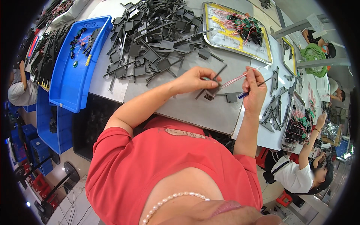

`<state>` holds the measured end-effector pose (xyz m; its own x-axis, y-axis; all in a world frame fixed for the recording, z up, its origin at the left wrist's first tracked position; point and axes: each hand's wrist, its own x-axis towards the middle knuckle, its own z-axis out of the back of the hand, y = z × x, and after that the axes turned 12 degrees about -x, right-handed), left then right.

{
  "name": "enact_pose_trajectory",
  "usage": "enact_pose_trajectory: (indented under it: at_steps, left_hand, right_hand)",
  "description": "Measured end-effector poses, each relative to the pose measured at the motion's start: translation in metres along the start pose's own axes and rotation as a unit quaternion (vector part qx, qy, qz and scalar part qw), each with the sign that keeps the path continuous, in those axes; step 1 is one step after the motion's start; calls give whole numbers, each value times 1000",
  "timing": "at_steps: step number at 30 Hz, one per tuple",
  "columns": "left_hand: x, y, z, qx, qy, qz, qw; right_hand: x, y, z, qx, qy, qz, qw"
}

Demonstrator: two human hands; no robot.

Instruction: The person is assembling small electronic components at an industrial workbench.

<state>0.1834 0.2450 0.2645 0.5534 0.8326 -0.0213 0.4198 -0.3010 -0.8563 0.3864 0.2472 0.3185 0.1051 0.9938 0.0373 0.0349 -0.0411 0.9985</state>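
Note:
My left hand [195, 79] is closed around a small black plastic part [209, 96] with a thin arm sticking up, and a bit of green shows by the fingertips. Red and white wires [233, 80] run from this part across to my right hand [254, 85]. Between the thumb and fingers, the right hand pinches the wire ends. It also grips a slim tool with a blue end [243, 95]; the tool's kind is unclear. Just below the wires, another dark plastic part [231, 98] lies on the grey tabletop [187, 108].
A large heap of black plastic parts [150, 45] covers the table ahead. A tray [225, 41] of wired green boards stands beyond my right hand. At left is a blue bin [71, 75]. More black parts [275, 108] and a co-worker [300, 174] are to the right.

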Motion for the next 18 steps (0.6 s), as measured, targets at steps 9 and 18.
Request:
enact_pose_trajectory:
  at_steps: [9,18]
  left_hand:
    - [14,-10,-6,-208,-66,-9,976]
    - [27,-3,-10,-279,-93,34,955]
  right_hand:
    - [-14,1,-17,-119,115,-13,986]
    - [-3,-13,-15,-75,81,-22,994]
